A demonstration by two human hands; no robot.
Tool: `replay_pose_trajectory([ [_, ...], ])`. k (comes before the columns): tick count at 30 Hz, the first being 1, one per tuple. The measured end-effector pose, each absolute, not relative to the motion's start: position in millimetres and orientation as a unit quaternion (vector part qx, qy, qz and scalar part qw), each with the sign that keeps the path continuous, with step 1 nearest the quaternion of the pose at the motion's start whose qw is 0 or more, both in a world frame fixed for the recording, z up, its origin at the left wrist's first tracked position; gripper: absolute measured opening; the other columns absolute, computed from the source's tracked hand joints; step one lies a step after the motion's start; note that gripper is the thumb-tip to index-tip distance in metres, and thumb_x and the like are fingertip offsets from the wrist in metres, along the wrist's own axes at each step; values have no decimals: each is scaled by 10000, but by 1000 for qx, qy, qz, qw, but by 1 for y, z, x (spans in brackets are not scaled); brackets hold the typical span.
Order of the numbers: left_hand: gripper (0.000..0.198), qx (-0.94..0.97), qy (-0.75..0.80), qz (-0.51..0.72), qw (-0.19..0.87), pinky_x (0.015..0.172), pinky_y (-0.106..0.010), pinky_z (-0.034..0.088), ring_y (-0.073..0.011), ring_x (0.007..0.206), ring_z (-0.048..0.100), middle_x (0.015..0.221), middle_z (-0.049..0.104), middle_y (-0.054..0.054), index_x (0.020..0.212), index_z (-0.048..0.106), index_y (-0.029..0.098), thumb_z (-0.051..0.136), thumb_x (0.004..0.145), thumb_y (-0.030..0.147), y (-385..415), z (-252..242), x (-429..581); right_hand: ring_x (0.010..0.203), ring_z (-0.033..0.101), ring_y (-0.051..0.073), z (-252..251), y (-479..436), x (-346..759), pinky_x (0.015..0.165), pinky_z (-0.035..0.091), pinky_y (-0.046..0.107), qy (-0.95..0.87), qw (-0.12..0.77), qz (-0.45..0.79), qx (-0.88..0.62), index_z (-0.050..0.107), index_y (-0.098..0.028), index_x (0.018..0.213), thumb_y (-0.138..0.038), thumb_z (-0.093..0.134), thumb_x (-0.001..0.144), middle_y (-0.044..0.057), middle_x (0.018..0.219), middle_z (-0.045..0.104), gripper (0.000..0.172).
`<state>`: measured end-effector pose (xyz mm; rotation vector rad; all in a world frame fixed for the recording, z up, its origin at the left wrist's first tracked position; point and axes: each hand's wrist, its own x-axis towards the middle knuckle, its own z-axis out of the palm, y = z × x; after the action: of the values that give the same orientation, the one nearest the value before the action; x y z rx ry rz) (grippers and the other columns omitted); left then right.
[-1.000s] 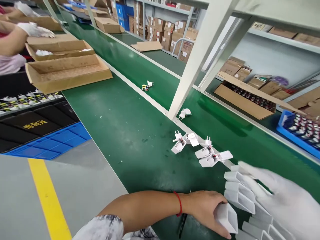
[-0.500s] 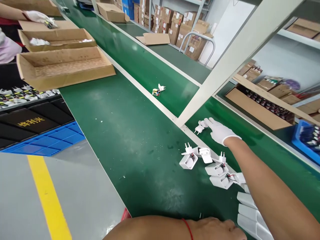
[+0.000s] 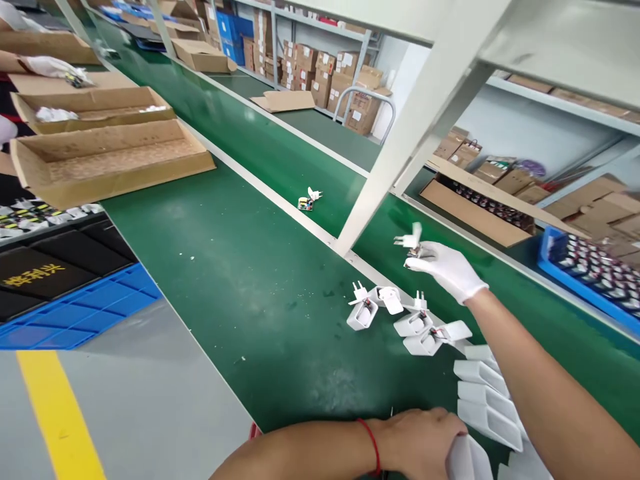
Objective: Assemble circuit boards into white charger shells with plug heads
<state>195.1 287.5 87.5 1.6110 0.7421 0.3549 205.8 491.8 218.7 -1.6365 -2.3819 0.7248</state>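
My right hand (image 3: 447,267), in a white glove, pinches a white two-pin plug with a small circuit board (image 3: 412,243) above the green belt. At the bottom, my bare left hand (image 3: 425,437), with a red string on its wrist, is closed on a white plastic housing (image 3: 469,460); its fingertips are partly hidden. Between the hands lie several white housings with plugs (image 3: 421,342) wired to them, along the metal rail. More bare housings (image 3: 487,400) stand in a row beside my right forearm. Farther along the belt lies another plug with a board (image 3: 306,203).
A slanting pale metal post (image 3: 373,180) rises beyond the rail. Open cardboard trays (image 3: 115,160) sit at the left, near a co-worker's gloved hand (image 3: 55,67). A blue crate (image 3: 590,267) of parts stands at the right, near a long carton (image 3: 475,210).
My right hand has picked the plug with its board up off the belt. My left hand has come further into view, now on a white housing. The camera view has shifted.
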Motion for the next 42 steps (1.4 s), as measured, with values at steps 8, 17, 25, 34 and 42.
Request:
replay_pose_trajectory([
  [8, 887, 687, 343, 262, 585, 828, -350, 539, -249, 916, 649, 1078, 652, -63, 1210, 521, 191, 883, 497, 575, 277, 88, 191, 684, 650, 199, 236, 386, 299, 620, 588, 348, -540, 379, 621, -424, 719, -230, 969, -579, 758, 679, 42, 833, 673, 455],
  [17, 712, 642, 327, 374, 584, 630, -273, 471, -154, 736, 572, 910, 586, -15, 1115, 465, 200, 845, 594, 501, 268, 97, 185, 433, 451, 112, 210, 308, 359, 293, 279, 223, -465, 418, 610, -487, 682, -204, 958, -634, 768, 686, 47, 783, 652, 516],
  [25, 607, 683, 293, 511, 432, 682, -297, 522, -168, 830, 591, 1032, 536, -52, 1118, 401, 219, 804, 691, 376, 272, 85, 190, 332, 342, 80, 190, 278, 378, 260, 226, 208, -439, 464, 598, -483, 568, -223, 826, -508, 714, 785, -60, 571, 476, 323],
  [34, 601, 724, 288, 564, 274, 813, -363, 555, -238, 1037, 632, 1148, 570, -119, 1205, 390, 220, 769, 745, 296, 283, 81, 189, 515, 605, 147, 198, 264, 378, 429, 497, 246, -515, 368, 622, -461, 462, -238, 1333, -420, 667, 900, -17, 700, 646, 512],
  [42, 634, 727, 287, 561, 273, 847, -377, 543, -241, 1037, 619, 1136, 570, -107, 1217, 413, 218, 792, 711, 261, 286, 81, 187, 691, 693, 157, 195, 260, 372, 523, 579, 255, -483, 349, 674, -437, 515, -272, 1198, -370, 690, 890, 35, 1032, 643, 368],
])
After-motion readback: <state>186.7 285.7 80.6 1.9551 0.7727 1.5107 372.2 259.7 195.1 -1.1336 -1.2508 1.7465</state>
